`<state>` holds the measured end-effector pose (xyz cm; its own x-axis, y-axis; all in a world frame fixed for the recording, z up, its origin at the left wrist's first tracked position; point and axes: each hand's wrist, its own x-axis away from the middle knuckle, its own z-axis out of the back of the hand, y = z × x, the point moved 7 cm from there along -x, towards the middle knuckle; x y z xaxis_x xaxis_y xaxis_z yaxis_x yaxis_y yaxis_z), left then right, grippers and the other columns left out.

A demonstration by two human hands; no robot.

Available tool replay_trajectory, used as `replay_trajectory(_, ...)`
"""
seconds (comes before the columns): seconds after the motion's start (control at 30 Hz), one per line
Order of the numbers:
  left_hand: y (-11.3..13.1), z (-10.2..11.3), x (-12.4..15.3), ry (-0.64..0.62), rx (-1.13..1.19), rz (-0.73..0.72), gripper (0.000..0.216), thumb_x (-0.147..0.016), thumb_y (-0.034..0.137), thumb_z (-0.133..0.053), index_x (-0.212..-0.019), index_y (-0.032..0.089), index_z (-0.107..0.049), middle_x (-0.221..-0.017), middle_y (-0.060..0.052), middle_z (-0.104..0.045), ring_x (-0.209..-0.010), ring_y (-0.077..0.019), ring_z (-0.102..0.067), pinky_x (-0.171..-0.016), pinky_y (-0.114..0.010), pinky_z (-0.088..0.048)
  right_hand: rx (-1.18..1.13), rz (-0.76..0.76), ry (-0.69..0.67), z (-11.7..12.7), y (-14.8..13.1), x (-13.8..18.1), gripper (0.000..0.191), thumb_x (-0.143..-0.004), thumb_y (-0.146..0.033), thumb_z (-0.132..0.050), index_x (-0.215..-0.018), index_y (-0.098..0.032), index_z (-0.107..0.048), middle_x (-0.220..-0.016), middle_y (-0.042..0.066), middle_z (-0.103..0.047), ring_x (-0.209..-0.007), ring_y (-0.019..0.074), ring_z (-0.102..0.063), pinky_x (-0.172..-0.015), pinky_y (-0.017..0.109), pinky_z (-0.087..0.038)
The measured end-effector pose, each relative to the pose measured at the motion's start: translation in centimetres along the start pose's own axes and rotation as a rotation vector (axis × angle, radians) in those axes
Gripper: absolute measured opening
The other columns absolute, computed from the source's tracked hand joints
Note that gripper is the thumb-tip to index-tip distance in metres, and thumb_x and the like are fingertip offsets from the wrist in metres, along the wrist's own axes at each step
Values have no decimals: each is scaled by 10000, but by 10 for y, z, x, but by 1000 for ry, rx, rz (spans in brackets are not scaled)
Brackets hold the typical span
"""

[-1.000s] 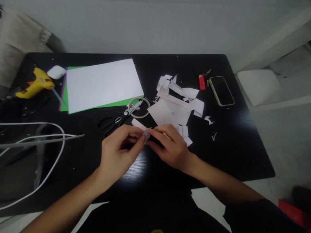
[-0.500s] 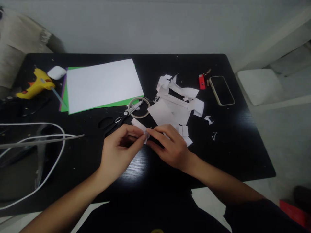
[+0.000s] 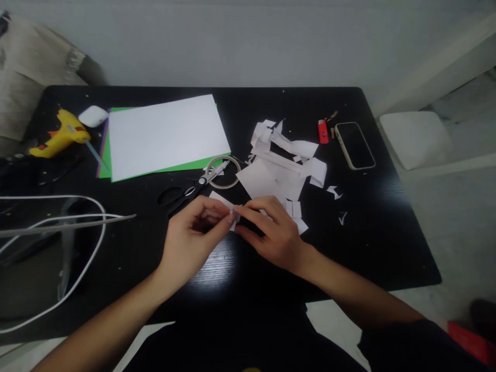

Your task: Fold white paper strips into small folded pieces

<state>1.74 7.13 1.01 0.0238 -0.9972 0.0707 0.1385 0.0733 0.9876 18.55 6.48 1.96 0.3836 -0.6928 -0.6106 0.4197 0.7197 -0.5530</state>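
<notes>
Between my fingertips, above the front middle of the table, is a small piece of white paper [image 3: 233, 226]. My left hand [image 3: 196, 235] pinches it between thumb and fingers. From the other side my right hand [image 3: 273, 232] grips the same piece with thumb and forefinger. Most of the paper is hidden by my fingers. Just beyond my left hand lie black-handled scissors [image 3: 189, 190], their blades across a ring-shaped roll of tape [image 3: 237, 178]. Cut white paper scraps [image 3: 279, 175] are heaped beyond my right hand.
White sheets [image 3: 166, 137] lie over green card [image 3: 182, 164] at back left. A yellow glue gun [image 3: 64, 135] and white case [image 3: 93, 116] sit beside them. White cable [image 3: 101, 243] loops at left. A red lighter [image 3: 323, 132] and phone [image 3: 354, 145] lie at right on the black table [image 3: 368, 237].
Both hands stay pinched on the small paper piece, with only a slight shift of the fingers. The whole view has moved a little.
</notes>
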Motion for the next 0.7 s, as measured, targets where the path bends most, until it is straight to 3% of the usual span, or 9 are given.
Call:
replay_trajectory(0.13, -7, 2, -5, -33, 74, 66, 90, -836, 179, -807, -891, 187, -735, -765, 19, -752, -687, -107, -711, -671, -199, -588, -92, -86, -8, 1, 7, -3, 309, -947, -230, -789, -1249, -221, -729, -1304, 148, -699, -1306, 312, -652, -1106, 553, -574)
replay_trajectory(0.23, -14, 1, -7, -64, 143, 115, 96, -840, 191, -814, -890, 184, -733, -750, 17, -742, -676, -109, -701, -670, -208, -579, -225, -118, -50, -2, 9, -4, 348, -955, -204, -778, -1295, -230, -711, -1379, 136, -707, -1419, 299, -603, -1172, 542, -545)
replay_trajectory(0.43, -19, -1, -7, -87, 239, 170, 117, -840, 196, -834, -873, 174, -724, -733, 18, -737, -675, -96, -697, -680, -189, -570, -289, -94, -71, -3, 5, -3, 375, -990, -170, -733, -1352, -245, -670, -1285, 98, -776, -1226, 217, -745, -1051, 404, -647)
replay_trajectory(0.6, -19, -5, -7, -125, 249, 202, 152, -862, 237, -838, -861, 168, -703, -724, 12, -748, -662, -96, -710, -674, -185, -586, -259, -47, -39, 0, 1, -2, 266, -986, -146, -730, -1234, -236, -703, -1281, 99, -775, -1163, 203, -770, -989, 374, -676)
replay_trajectory(0.7, -21, -7, -8, -173, 213, 228, 207, -876, 304, -837, -849, 165, -686, -677, 19, -723, -579, -96, -682, -594, -188, -576, -255, -60, -43, 0, 2, -2, 227, -982, -144, -735, -1192, -227, -711, -1261, 105, -781, -1143, 202, -777, -971, 371, -682)
